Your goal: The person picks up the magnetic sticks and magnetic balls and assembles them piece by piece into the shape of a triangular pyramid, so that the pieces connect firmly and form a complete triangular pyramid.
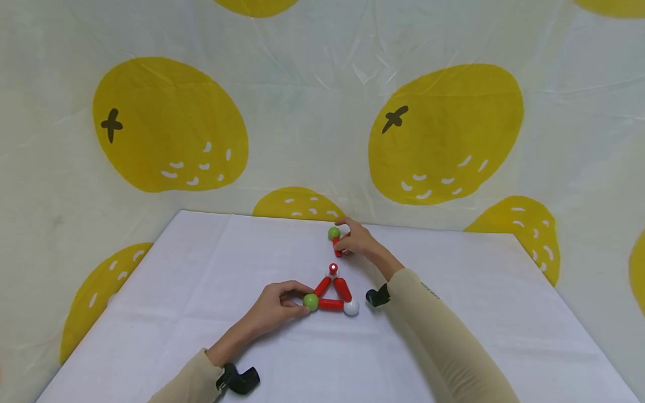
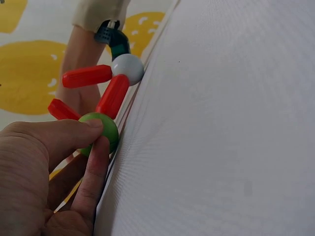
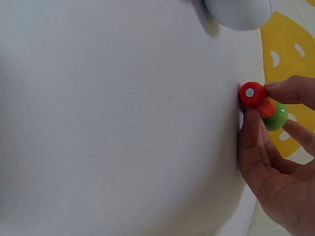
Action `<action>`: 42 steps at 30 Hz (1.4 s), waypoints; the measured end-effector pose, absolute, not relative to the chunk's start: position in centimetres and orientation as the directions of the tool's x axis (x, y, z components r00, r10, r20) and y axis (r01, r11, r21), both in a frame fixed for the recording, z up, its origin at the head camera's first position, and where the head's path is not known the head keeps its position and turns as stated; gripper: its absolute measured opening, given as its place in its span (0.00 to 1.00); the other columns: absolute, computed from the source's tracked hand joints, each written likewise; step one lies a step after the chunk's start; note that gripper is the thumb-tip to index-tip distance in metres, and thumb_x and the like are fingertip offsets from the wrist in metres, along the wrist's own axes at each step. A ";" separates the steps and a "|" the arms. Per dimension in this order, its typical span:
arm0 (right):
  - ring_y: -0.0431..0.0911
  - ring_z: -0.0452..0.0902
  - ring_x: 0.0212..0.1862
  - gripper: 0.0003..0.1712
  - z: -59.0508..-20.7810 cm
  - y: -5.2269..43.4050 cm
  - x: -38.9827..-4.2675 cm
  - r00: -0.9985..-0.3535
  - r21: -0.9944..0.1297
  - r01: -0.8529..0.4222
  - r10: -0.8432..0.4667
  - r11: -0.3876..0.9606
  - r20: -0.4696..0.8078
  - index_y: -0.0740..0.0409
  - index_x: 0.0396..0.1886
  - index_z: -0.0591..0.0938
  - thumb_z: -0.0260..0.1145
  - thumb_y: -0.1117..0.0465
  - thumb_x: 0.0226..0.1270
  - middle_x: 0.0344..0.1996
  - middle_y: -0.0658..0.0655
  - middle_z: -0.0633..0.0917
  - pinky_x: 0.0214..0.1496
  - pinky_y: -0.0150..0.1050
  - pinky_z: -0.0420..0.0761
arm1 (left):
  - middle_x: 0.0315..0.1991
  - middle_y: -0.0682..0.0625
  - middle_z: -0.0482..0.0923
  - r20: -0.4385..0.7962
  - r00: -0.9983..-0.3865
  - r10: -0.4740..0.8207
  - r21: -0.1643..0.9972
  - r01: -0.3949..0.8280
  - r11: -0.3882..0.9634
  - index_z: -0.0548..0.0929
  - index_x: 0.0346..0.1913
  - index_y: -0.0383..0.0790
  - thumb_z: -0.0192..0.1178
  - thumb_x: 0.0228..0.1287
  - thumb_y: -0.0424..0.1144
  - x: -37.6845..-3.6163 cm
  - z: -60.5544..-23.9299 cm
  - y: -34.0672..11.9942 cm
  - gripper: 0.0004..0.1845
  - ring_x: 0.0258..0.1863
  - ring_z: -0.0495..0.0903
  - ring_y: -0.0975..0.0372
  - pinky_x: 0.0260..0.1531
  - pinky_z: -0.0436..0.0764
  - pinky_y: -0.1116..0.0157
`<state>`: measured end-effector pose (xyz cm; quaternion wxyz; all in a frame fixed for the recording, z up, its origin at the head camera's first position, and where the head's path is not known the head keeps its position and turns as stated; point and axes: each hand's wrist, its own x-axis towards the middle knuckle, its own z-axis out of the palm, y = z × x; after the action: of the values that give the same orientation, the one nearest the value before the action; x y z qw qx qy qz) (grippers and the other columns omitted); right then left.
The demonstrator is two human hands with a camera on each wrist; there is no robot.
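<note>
A triangle of red magnetic rods (image 1: 331, 305) and balls lies on the white table. At its near left corner is a green ball (image 1: 311, 302), which my left hand (image 1: 274, 305) pinches between thumb and fingers. A white ball (image 1: 351, 307) forms the near right corner. From the far corner another red rod (image 1: 333, 268) points up, mostly covering the ball beneath it. Beyond that corner, my right hand (image 1: 356, 239) pinches a separate red rod (image 3: 253, 94) by its near end, whose pale round tip shows in the right wrist view. A second green ball (image 1: 334, 233) sits on that rod's far end.
The white cloth-covered table (image 1: 227, 252) ends at a back edge just past my right hand. Behind it hangs a pale sheet (image 1: 307, 112) printed with yellow fruit. Dark wrist cameras (image 1: 241, 379) stick out from both sleeves, low over the cloth.
</note>
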<state>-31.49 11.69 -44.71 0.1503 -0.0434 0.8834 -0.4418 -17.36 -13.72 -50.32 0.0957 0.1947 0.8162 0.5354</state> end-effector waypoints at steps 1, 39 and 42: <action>0.50 0.81 0.40 0.38 -44.7 11.7 -31.5 -0.949 -0.788 0.059 -0.210 0.613 -0.234 0.50 0.75 0.67 0.70 0.63 0.67 0.48 0.64 0.81 0.46 0.38 0.87 | 0.53 0.52 0.86 0.048 -0.906 0.420 0.912 0.211 0.353 0.87 0.57 0.52 0.72 0.64 0.41 -17.3 -50.3 -13.7 0.18 0.48 0.83 0.64 0.45 0.85 0.73; 0.53 0.78 0.56 0.36 -42.3 15.0 -26.9 -0.933 -0.953 -0.050 -0.355 0.298 -0.062 0.40 0.74 0.67 0.67 0.64 0.70 0.58 0.64 0.79 0.57 0.42 0.86 | 0.54 0.53 0.86 0.051 -0.910 0.411 0.909 0.213 0.358 0.87 0.56 0.53 0.73 0.63 0.41 -17.0 -50.5 -13.7 0.18 0.51 0.82 0.61 0.45 0.85 0.73; 0.52 0.79 0.56 0.36 -41.7 15.0 -25.7 -0.924 -0.959 -0.083 -0.381 0.269 -0.027 0.41 0.74 0.66 0.67 0.64 0.70 0.60 0.64 0.79 0.60 0.44 0.85 | 0.53 0.52 0.86 0.058 -0.909 0.414 0.912 0.217 0.349 0.87 0.56 0.52 0.73 0.63 0.40 -17.0 -50.5 -13.7 0.18 0.51 0.82 0.61 0.44 0.84 0.74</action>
<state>-25.68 15.02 -41.67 0.1271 -0.1475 0.7865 -0.5861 -16.98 -13.73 -50.45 0.0915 0.1933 0.8162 0.5367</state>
